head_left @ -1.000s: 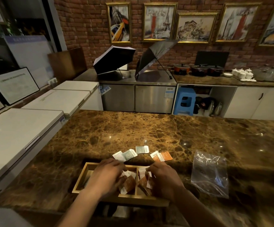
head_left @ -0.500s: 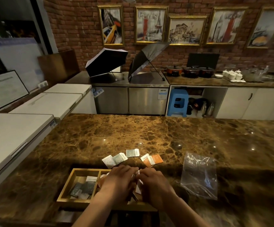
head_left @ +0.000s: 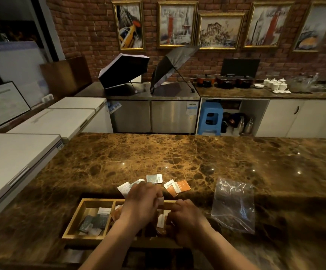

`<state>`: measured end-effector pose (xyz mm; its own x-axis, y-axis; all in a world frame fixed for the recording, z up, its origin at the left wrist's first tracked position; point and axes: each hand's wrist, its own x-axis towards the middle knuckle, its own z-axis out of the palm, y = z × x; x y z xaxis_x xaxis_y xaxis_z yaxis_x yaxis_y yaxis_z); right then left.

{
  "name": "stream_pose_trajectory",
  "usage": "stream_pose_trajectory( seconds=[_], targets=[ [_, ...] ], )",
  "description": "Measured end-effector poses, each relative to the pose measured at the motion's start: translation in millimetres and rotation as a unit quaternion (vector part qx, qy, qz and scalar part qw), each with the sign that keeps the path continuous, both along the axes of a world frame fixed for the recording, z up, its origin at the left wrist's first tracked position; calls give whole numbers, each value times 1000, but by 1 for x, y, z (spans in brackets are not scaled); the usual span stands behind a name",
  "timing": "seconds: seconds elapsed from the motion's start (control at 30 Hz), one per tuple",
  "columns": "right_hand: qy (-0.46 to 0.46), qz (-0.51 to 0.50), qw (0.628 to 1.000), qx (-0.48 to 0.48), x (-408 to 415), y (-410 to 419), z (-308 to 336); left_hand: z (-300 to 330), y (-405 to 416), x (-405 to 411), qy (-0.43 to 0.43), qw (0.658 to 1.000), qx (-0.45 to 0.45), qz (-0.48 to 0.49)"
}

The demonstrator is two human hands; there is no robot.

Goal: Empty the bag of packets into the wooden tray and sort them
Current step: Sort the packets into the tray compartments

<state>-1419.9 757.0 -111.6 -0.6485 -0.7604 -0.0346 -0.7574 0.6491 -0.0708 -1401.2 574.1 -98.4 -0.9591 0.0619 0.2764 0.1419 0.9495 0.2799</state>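
Most of the emptying looks done, the sorting perhaps half. Nearest me, the wooden tray [head_left: 76, 221] sits at the table's [head_left: 177, 156] near edge, and its leftmost compartment already holds a small stack of dark packets [head_left: 95, 223] with a white one on top. The middle and right compartments hold brownish and white packets, but both hands cover them, so I cannot tell how well those are separated.

The left hand [head_left: 138, 205] hovers over the tray's far wall, its fingers [head_left: 154, 193] curled around what seems to be a small packet, though the grip is blurred. The right hand [head_left: 185, 221] is down in the right compartment at about four o'clock from the left one; its fingers are bent inward, and I cannot tell whether they pinch anything.

Just past the tray, toward twelve o'clock, several packets lie loose on the table: white and grey packets [head_left: 154, 179] near the left hand's fingertips, and orange packets [head_left: 179, 188] slightly to one o'clock. These, I judge, are what remains to be brought in and sorted.

At three o'clock from the tray, the clear plastic bag [head_left: 234, 203] lies flat and apparently empty, apart from everything else.
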Motion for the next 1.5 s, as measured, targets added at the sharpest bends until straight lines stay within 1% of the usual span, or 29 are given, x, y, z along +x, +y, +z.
stream_pose_trajectory(
  seconds=[0.07,0.1,0.17,0.23,0.27,0.3,0.37,0.43,0.5,0.63,0.7,0.83,0.9,1.0,1.1,1.13,1.27,1.37,1.43,1.5],
  targets=[
    [-12,-7,1000,-1,1,1,3,4,-1,2,23,999,-20,-39],
    [-17,-28,999,-24,1,2,6,4,-2,5,21,997,-36,-72],
    [-24,-112,988,-105,-4,6,12,0,-5,13,-27,986,-70,-147],
    [-27,-173,971,-165,-13,12,15,-3,-6,20,-102,976,-78,-178],
    [-30,-187,968,-168,-19,14,15,-5,-6,22,-128,974,-68,-174],
    [-36,-200,966,-159,-26,15,14,-7,-6,24,-135,976,-53,-164],
    [-49,-225,962,-150,-41,15,9,-8,-5,24,-128,983,-22,-128],
    [-61,-244,957,-144,-54,11,7,-4,-5,18,-109,990,33,-86],
    [-86,-253,955,-129,-65,7,4,5,-7,6,-104,991,66,-46],
    [-140,-245,957,-63,-85,3,0,7,-12,-28,-120,989,83,13],
    [-164,-231,958,-54,-92,1,-5,2,-12,-44,-120,989,80,38],
    [-185,-177,966,-25,-105,-1,-18,-10,4,-70,-176,983,50,34],
    [-173,-170,970,-18,-106,0,-22,-19,10,-78,-220,974,40,36],
    [-151,-201,967,-27,-109,7,-26,-31,18,-90,-261,965,24,29],
    [-134,-208,969,-7,-112,18,-28,-36,29,-98,-283,958,-48,-8],
    [-133,-204,970,-6,-112,21,-29,-37,31,-99,-284,957,-59,-7],
    [-127,-217,967,-32,-112,29,-30,-35,43,-105,-258,965,-37,37],
    [-112,-203,972,-44,-112,30,-29,-30,50,-107,-240,967,-34,71],
    [-107,-209,971,-49,-112,31,-26,-30,52,-108,-228,970,3,88],
    [-95,-216,971,-51,-111,31,-22,-28,51,-108,-213,970,66,102]
  ],
)
